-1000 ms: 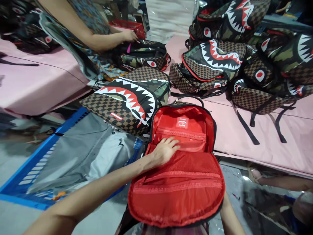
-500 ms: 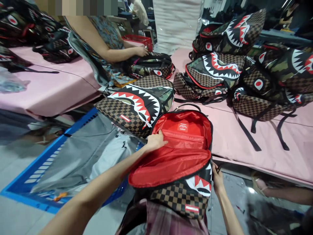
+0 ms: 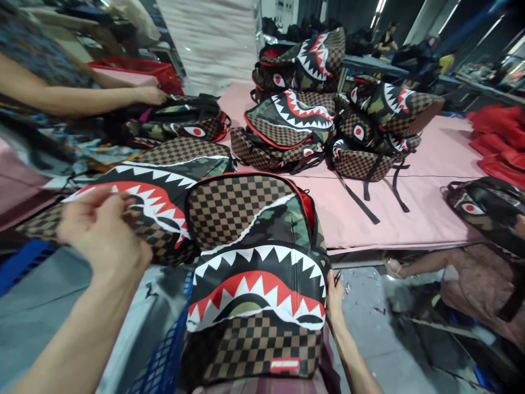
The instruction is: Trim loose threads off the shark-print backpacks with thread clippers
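Note:
A checkered backpack with a shark-mouth print stands upright at the table's near edge, its front flap raised over the opening; red lining shows at its right side. My right hand is at the backpack's right side, fingers closed around a small dark tool whose tips stick out. Raised at the left, my left hand is blurred, its fingers bent, in front of another shark-print backpack lying on the table. Whether it holds anything is too blurred to tell.
More shark backpacks are piled on the pink table. A person's hand rests on a bag at left. Red cloth lies at right, near another bag. A blue crate is below.
The front flap has swung up and covers the red interior. My left hand has left the opening and moved left. The view has turned right.

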Demonstrator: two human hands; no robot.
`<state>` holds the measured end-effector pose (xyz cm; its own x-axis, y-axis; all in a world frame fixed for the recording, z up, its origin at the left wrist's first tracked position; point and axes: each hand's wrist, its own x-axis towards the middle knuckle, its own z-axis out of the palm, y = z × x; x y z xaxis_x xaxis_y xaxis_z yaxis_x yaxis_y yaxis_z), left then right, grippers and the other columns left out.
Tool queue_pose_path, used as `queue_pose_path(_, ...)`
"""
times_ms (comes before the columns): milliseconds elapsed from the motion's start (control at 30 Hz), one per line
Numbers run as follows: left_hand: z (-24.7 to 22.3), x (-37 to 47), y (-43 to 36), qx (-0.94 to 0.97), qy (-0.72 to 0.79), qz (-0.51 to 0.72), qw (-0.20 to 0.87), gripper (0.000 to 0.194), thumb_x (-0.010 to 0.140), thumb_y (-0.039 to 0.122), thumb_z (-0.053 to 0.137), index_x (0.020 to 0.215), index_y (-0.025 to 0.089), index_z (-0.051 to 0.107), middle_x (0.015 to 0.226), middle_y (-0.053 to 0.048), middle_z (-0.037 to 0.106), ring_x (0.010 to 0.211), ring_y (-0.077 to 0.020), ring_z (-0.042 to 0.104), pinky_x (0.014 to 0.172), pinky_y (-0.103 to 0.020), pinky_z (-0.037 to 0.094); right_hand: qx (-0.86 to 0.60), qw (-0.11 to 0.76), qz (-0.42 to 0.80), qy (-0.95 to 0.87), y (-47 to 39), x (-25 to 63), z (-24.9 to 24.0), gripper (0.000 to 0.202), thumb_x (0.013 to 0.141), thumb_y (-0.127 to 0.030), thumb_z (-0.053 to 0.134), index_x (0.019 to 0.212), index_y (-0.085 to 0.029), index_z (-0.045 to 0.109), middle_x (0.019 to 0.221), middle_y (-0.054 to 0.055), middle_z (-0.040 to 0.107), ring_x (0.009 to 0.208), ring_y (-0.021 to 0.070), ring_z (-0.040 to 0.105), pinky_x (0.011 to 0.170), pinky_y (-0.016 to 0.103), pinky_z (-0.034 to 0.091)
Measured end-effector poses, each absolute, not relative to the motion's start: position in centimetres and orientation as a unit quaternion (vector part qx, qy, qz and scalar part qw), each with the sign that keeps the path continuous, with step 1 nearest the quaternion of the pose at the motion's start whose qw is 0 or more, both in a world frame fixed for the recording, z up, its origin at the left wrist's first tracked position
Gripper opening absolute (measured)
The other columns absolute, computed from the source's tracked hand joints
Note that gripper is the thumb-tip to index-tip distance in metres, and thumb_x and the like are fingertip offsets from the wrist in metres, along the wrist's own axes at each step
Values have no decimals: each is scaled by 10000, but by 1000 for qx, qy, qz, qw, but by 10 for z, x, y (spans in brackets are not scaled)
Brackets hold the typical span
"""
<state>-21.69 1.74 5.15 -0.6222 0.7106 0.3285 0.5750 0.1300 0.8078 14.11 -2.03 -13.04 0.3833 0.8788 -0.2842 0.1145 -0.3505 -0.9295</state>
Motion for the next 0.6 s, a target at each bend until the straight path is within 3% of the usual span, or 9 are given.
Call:
queue_pose_path(33, 58, -202, 13, 448, 730, 516, 14, 407, 905, 437, 228, 1291, 357, 327, 1272, 53, 517, 1228, -261, 419, 1003, -503, 378, -693, 464, 417, -362, -20, 141, -119, 506, 696, -667, 503, 713, -171, 601, 712, 60, 658, 702, 216, 596, 656, 306, 486)
queue_pose_path(100, 62, -160, 8, 594, 631, 495, -69, 213, 877, 363, 426, 1060, 341, 533, 1059, 52, 613, 1062, -230, 538, 947, -436, 435, -669, 483, 408, -390, -20, 141, -92, 485, 741, -620, 504, 783, -149, 611, 742, 49, 651, 708, 190, 574, 663, 277, 471)
queue_pose_path(133, 62, -138, 9, 727, 538, 424, -49, 146, 873, 314, 458, 955, 316, 579, 967, 52, 643, 1031, -213, 552, 949, -421, 427, -661, 482, 405, -408, -20, 142, -79, 484, 760, -604, 501, 836, -141, 621, 764, 47, 653, 719, 185, 571, 667, 268, 465)
queue_pose_path(233, 60, -81, 29, 887, 382, 258, 38, 251, 914, 223, 378, 917, 231, 628, 981, -22, 655, 959, -161, 576, 839, -311, 457, -656, 456, 383, -464, -24, 144, -46, 518, 791, -593, 482, 996, -142, 635, 836, 59, 673, 764, 198, 581, 692, 271, 453)
queue_pose_path(367, 69, -56, 68, 907, 385, 87, 145, 181, 819, 201, 514, 710, 185, 659, 709, 3, 644, 630, -111, 564, 550, -212, 392, -661, 418, 349, -516, -34, 144, -28, 549, 810, -600, 453, 1070, -154, 639, 816, 71, 692, 780, 223, 603, 710, 295, 455)
queue_pose_path(467, 78, -56, 84, 916, 342, 11, 209, 113, 689, 125, 585, 628, 183, 659, 571, 33, 613, 541, -97, 530, 493, -197, 347, -664, 402, 339, -531, -43, 141, -30, 555, 821, -606, 426, 1076, -166, 646, 821, 80, 707, 797, 239, 627, 710, 306, 467)
queue_pose_path(600, 75, -46, 77, 930, 328, -28, 164, 81, 578, 155, 650, 511, 189, 618, 484, 2, 585, 506, -156, 527, 470, -256, 367, -664, 404, 319, -542, -50, 139, -42, 557, 802, -612, 437, 1080, -178, 648, 943, 107, 710, 872, 266, 647, 740, 332, 484)
